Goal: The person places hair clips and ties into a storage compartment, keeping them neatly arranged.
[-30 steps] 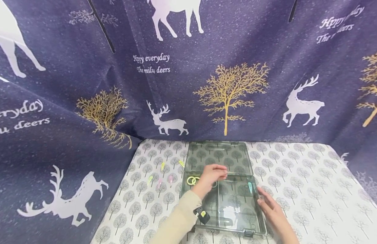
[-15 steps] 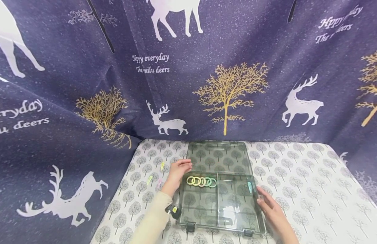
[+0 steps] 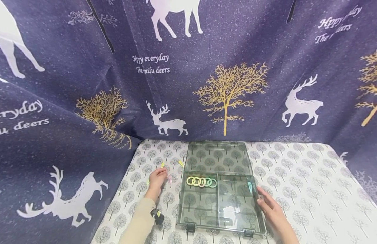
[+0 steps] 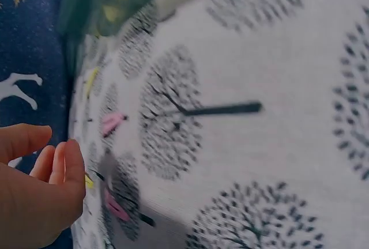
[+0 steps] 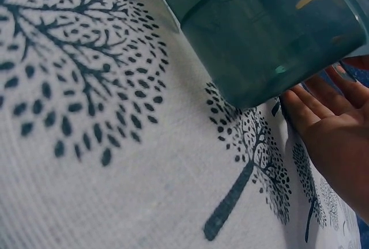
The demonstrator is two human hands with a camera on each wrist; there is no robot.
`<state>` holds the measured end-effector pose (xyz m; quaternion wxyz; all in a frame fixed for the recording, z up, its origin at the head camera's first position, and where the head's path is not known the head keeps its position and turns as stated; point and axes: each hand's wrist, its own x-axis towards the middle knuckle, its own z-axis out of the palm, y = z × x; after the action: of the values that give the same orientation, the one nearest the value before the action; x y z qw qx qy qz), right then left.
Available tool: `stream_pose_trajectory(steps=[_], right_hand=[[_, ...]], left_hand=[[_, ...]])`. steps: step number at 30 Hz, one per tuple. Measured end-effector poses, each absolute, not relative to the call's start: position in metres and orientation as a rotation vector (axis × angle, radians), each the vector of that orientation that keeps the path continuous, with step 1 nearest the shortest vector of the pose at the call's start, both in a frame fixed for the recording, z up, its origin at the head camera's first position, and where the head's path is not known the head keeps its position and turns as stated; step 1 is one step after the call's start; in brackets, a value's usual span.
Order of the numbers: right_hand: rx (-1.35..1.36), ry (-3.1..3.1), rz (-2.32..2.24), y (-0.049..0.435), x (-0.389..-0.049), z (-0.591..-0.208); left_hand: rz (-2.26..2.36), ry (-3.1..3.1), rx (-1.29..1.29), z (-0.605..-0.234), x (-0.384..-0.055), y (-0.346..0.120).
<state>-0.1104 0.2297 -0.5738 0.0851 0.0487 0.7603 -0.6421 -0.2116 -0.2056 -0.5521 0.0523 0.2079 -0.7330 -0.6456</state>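
A see-through grey-green plastic box [image 3: 200,206] lies with its lid [image 3: 219,157] folded back. Several yellow and green rings [image 3: 201,182] sit in a row in its back left compartment. A teal hair clip [image 3: 250,187] is at its right side. My left hand [image 3: 157,181] hovers over the hair clips on the cloth, thumb and fingers apart, holding nothing. Close to it are a pink hair clip [image 4: 113,123], another pink hair clip [image 4: 117,206] and a yellow hair clip [image 3: 162,165]. My right hand [image 3: 272,206] rests its fingers against the box's right wall.
A white tablecloth [image 3: 301,189] printed with grey trees lies under everything. Another yellow hair clip [image 3: 181,164] is by the lid's left edge. A dark blue curtain [image 3: 188,84] with deer and trees hangs behind and to the left.
My left hand has moved left from above the box to the hair clips beside it, uncovering the row of rings. My right hand has stayed at the box's right wall.
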Motion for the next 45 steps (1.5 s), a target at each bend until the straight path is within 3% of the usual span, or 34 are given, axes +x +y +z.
stream_pose_trajectory(steps=[25,36,45], right_hand=[[0.121,2.296,-1.935,0.229,-0.107,-0.572],[0.145,2.296,-1.931,0.229,-0.107,-0.577],[0.161,2.288,-1.934,0.23,-0.108,-0.575]], left_hand=[[-1.428,-2.606,0.548,-0.568,-0.213,-0.195],[-1.461,-2.59,0.558,-0.567,-0.211,-0.193],[-1.905,-2.265,0.635,-0.549,-0.213,-0.185]])
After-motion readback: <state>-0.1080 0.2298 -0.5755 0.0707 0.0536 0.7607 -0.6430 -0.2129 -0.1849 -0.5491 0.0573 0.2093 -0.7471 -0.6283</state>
